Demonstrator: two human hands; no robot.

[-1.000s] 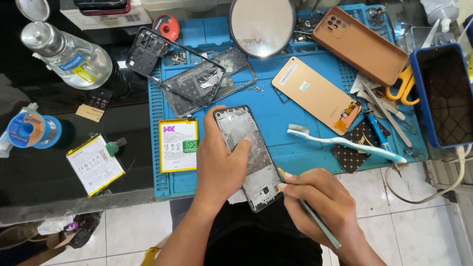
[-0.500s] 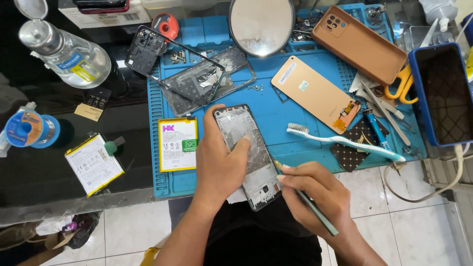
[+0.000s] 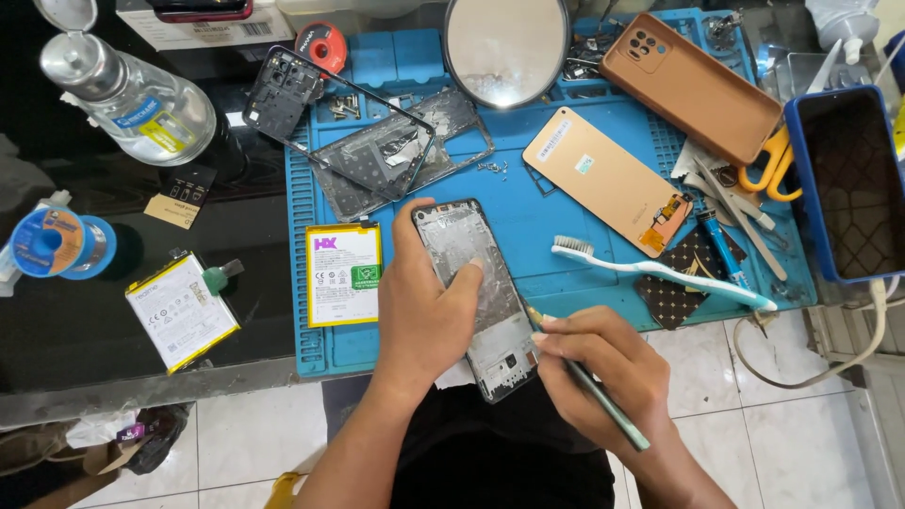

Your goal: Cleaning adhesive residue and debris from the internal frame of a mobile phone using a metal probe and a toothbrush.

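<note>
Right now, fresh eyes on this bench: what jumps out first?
The opened phone chassis at centre, pinned by the left hand while the right hand works a thin tool at its lower edge. It lies on a blue repair mat with a gold back cover and white toothbrush to the right, and a yellow-edged battery to the left.

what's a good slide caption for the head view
Left hand steadies an opened phone frame on a blue mat; right hand holds a thin tool.
</note>
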